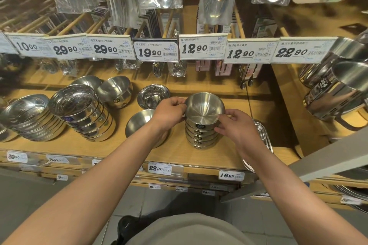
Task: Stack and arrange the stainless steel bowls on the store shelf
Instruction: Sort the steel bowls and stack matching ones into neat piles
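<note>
Your forearms are reaching over the shelf edge (199, 168); your left hand (169, 114) and right hand (237, 125) are pinching the top bowl (204, 108) by opposite rims as you're seating it on the stack (201, 135) mid-shelf. Keep it level, centred, then be letting go gently
</note>
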Demonstrator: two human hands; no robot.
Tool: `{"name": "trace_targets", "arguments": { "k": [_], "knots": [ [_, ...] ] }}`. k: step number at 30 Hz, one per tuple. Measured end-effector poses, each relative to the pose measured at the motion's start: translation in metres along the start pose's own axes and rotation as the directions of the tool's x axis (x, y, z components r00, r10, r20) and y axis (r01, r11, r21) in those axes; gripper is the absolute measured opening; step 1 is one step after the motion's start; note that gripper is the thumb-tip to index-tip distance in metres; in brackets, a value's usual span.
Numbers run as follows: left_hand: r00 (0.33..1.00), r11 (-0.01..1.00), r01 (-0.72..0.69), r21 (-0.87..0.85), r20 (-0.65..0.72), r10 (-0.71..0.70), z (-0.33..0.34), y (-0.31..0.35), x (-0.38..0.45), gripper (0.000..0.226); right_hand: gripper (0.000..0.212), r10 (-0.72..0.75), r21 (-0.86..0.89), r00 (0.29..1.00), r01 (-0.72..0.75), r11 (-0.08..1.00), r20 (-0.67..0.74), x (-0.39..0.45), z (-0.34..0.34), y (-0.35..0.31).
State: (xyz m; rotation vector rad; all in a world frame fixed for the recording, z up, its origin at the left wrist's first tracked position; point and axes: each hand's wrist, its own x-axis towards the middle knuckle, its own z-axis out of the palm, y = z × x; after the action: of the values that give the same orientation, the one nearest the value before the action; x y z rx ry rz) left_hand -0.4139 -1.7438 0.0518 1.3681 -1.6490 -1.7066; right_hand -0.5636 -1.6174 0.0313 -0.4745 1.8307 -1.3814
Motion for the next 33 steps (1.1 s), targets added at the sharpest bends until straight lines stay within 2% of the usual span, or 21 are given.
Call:
{"name": "trace_targets", "arguments": {
  "k": [4, 6, 9, 13, 19, 27, 33],
  "knots": [
    [0.999, 0.999, 0.034, -0.018, -0.031, -0.035, -0.003, -0.004, 0.003, 0.024, 0.035, 0.036, 0.038, 0.999, -0.037, 0.999, 0.008, -0.003, -0.003, 0.000],
    [0.993, 0.993, 0.111, -0.047, -0.038, -0.113, -0.005, -0.008, 0.004, 0.033, 0.031, 0.073, 0.040, 0.996, -0.075, 0.996, 0.044, -0.004, -0.005, 0.000],
    [0.961, 0.952, 0.275, -0.136, 0.035, -0.273, -0.005, -0.019, 0.003, 0.047, 0.018, 0.184, 0.115, 0.975, -0.198, 0.973, 0.122, -0.005, -0.007, 0.006],
    [0.915, 0.894, 0.396, -0.209, 0.171, -0.365, 0.008, -0.040, 0.006, 0.054, 0.027, 0.273, 0.207, 0.937, -0.318, 0.925, 0.217, -0.004, 0.001, 0.023],
    [0.932, 0.909, 0.353, -0.222, 0.165, -0.322, 0.013, -0.056, 0.009, 0.033, 0.022, 0.228, 0.252, 0.954, -0.274, 0.928, 0.195, -0.001, 0.011, 0.029],
    [0.933, 0.901, 0.348, -0.260, 0.185, -0.307, 0.025, -0.057, 0.006, 0.037, 0.020, 0.231, 0.201, 0.963, -0.256, 0.945, 0.142, 0.009, 0.000, 0.028],
    [0.925, 0.879, 0.376, -0.294, 0.166, -0.341, 0.030, -0.051, 0.009, 0.027, 0.020, 0.247, 0.251, 0.964, -0.264, 0.931, 0.098, 0.008, -0.005, 0.024]
  ]
}}
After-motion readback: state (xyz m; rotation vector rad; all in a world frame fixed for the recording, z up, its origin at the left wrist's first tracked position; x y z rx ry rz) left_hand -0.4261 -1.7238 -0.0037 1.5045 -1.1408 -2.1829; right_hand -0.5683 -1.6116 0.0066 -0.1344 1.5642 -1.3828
